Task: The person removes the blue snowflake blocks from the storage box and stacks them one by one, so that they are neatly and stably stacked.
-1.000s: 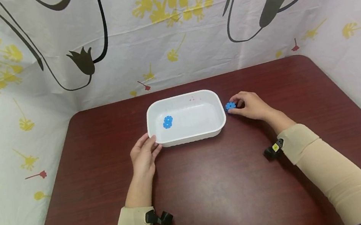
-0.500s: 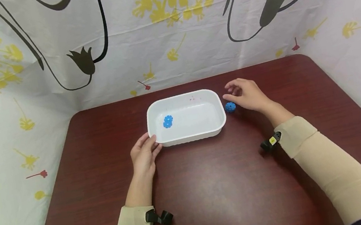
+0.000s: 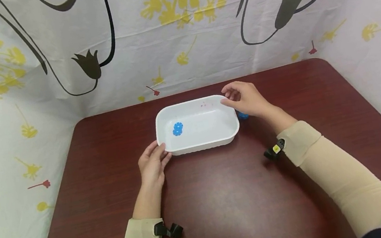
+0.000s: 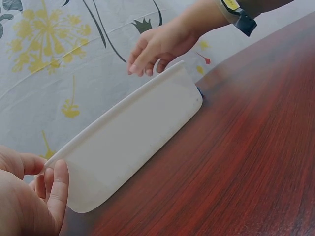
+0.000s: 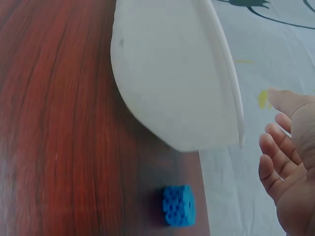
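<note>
A white plastic tray (image 3: 202,147) stands on the table, with two blue notched plastic discs (image 3: 177,129) overlapping on its floor at the left. My left hand (image 3: 152,164) grips the tray's near left corner, thumb over the rim and fingers against the outside. Over the far right corner hovers my right hand (image 3: 249,100), fingers loosely bent and nothing between them. Just outside the tray's right end sits a small stack of blue notched discs (image 5: 179,205), mostly hidden behind the right wrist in the head view.
The dark red wooden table (image 3: 209,201) has its far edge close behind the tray. A white cloth (image 3: 178,35) printed with yellow and grey flowers hangs behind and at both sides. Each wrist wears a black camera strap.
My right hand has let go of the blue disc stack beside the tray, lifted, and moved left over the tray's far right corner. The left hand and tray stay put.
</note>
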Action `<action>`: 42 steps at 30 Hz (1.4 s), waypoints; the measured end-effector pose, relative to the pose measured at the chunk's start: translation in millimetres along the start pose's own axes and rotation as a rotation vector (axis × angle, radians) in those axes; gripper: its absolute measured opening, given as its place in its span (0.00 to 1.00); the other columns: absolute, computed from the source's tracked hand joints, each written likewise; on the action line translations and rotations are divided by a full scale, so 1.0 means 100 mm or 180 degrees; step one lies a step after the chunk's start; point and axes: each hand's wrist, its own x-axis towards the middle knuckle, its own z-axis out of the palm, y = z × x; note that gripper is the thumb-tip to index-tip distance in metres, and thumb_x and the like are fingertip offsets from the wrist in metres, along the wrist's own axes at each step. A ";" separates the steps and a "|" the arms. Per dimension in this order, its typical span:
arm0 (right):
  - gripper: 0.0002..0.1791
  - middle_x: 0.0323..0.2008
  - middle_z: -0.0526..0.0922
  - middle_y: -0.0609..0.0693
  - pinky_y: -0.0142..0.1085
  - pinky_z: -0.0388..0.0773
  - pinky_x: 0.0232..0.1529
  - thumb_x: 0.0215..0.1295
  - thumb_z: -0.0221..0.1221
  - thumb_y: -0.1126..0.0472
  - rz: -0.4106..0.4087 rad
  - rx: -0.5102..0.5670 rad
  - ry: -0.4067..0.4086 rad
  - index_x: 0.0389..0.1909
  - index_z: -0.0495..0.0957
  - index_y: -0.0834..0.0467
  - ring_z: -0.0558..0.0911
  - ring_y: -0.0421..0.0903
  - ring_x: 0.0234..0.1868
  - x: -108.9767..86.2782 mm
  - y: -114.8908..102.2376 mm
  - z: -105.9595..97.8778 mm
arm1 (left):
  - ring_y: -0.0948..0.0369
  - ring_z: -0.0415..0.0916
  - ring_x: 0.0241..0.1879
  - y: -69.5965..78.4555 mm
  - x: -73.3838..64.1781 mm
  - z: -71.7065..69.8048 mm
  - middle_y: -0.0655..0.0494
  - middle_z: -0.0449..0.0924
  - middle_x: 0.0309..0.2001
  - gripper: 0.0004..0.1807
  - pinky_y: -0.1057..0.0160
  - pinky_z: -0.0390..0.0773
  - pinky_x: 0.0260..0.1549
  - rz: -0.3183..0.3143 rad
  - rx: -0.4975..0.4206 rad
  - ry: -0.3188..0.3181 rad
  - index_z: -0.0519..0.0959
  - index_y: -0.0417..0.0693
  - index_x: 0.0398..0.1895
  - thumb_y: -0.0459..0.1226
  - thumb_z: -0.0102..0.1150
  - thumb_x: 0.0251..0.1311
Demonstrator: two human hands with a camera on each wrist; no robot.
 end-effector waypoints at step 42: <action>0.19 0.40 0.84 0.59 0.42 0.82 0.44 0.64 0.69 0.60 -0.0378 0.0123 -0.0881 0.49 0.80 0.67 0.82 0.51 0.41 0.34 -0.50 0.88 | 0.59 0.80 0.37 0.01 0.00 -0.01 0.51 0.80 0.40 0.22 0.62 0.88 0.42 -0.0002 0.0028 -0.0028 0.76 0.38 0.61 0.29 0.65 0.64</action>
